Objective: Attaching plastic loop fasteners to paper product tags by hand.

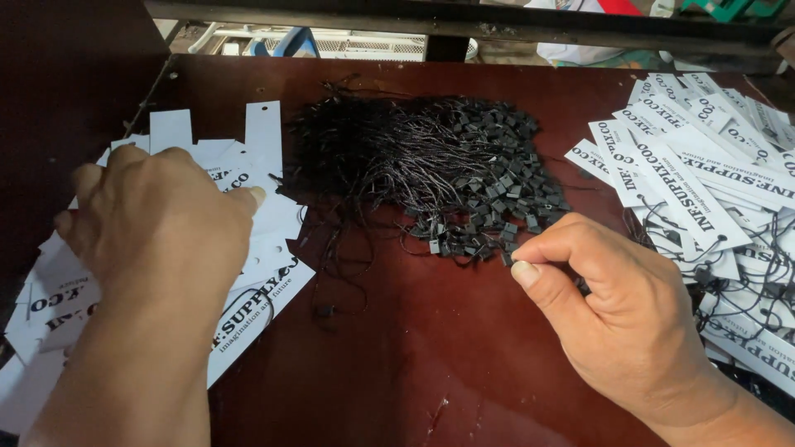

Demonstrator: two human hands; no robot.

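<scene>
The single head-worn camera looks steeply down from close above onto a dark reddish-brown wooden tabletop (464,348), facing forward across it toward its far edge. The person's own left hand (157,232) and right hand (621,306) enter from the bottom edge, large in frame. No second view shares the scene.

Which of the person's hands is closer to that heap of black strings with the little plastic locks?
The right hand. Its pinched fingertips touch the lower right edge of the heap of black strings. The left hand rests apart, on the white paper tags left of the heap.
</scene>
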